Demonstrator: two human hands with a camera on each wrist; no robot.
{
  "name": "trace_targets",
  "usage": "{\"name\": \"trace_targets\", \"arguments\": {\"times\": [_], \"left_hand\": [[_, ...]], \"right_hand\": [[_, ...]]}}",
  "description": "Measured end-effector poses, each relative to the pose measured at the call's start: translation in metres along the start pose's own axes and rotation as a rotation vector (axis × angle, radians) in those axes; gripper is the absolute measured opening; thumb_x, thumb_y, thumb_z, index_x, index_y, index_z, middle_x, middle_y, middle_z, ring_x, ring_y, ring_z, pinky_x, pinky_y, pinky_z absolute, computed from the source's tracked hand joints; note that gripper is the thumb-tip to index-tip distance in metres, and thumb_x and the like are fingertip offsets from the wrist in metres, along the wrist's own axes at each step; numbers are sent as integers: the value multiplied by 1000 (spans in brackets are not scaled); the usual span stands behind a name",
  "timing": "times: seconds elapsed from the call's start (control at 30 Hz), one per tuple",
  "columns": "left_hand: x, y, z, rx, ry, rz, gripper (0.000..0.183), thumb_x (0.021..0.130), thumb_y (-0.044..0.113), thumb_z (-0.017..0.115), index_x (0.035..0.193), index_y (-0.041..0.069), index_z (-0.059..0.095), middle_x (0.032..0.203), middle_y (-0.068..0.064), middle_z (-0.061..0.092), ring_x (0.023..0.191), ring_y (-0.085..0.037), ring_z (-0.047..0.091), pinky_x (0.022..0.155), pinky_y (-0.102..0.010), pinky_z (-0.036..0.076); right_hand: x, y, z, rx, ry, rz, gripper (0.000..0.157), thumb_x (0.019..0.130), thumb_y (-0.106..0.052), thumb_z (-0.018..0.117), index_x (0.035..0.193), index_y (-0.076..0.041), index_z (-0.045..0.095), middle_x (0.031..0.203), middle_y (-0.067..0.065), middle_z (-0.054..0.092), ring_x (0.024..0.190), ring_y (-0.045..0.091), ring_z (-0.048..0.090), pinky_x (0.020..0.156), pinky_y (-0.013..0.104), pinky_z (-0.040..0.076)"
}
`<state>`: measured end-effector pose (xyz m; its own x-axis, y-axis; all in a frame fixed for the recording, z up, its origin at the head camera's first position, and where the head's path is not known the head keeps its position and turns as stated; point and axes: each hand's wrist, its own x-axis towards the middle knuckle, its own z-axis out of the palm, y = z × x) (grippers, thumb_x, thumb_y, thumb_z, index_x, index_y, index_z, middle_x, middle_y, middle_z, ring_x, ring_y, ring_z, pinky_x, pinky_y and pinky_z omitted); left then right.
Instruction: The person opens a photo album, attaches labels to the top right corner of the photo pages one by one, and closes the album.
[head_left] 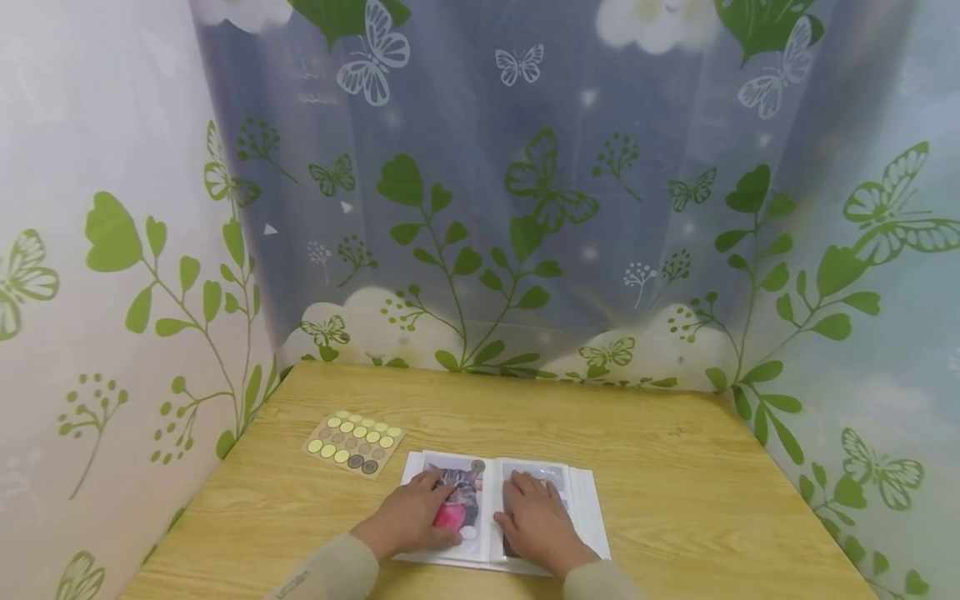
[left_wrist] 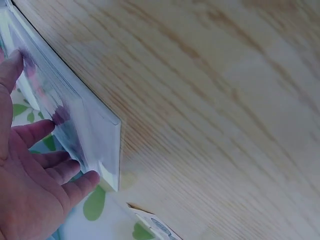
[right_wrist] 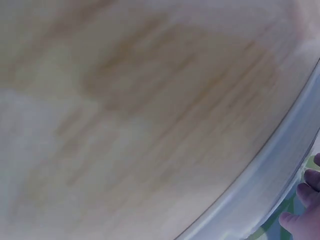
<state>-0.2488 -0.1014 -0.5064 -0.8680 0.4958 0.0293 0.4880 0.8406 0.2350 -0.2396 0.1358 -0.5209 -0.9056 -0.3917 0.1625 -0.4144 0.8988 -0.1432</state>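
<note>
From the head view, an open photo album [head_left: 491,512] is lying on the near part of the wooden table [head_left: 690,483], its two pages facing up. The left hand [head_left: 415,512] is resting flat on the left page, fingers extended over a cat picture [head_left: 452,518]; the right hand [head_left: 534,521] is resting on the right page, its fingers also lying straight. A sheet of round stickers [head_left: 352,442] is lying just beyond the album's upper left corner, apart from it. Wood grain is running from the album's right edge to the table's right edge, and from its top edge to the patterned curtain [head_left: 480,275] behind.

In the left wrist view, the left hand is spreading its fingers over the pages, leaving the album's outer corner jutting past the fingertips; the sheet's edge is showing near that corner.

In the right wrist view, the album's edge is slanting beside a broad stretch of wood. The right hand is showing only partly at the frame's border, its contact there being hard to tell.
</note>
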Motion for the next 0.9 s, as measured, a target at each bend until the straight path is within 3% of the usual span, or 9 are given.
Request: {"name": "trace_targets", "arguments": {"times": [0.23, 0.57, 0.9], "left_hand": [[-5, -1, -3, -41, 22, 1, 76, 81, 53, 74, 139, 7, 56, 146, -24, 44, 132, -44, 44, 104, -60, 40], [-6, -10, -2, -12, 53, 12, 70, 83, 51, 73, 136, 7, 58, 141, -26, 49, 128, -45, 48, 102, -60, 42], [-9, -18, -2, -27, 42, -25, 69, 85, 51, 72, 133, 2, 59, 143, -26, 48, 130, -46, 46, 105, -61, 39]], "right_hand": [[-12, 7, -4, 80, 19, 46, 49, 97, -33, 59, 131, 2, 59, 141, 22, 50, 134, 39, 43, 108, 65, 31], [-25, 16, -8, 149, 94, 87, 50, 95, -33, 60, 129, 4, 60, 139, 23, 51, 131, 40, 45, 105, 68, 31], [-36, 36, -9, 131, 135, 90, 46, 94, -30, 61, 124, 6, 61, 132, 28, 56, 126, 44, 49, 105, 60, 37]]}}
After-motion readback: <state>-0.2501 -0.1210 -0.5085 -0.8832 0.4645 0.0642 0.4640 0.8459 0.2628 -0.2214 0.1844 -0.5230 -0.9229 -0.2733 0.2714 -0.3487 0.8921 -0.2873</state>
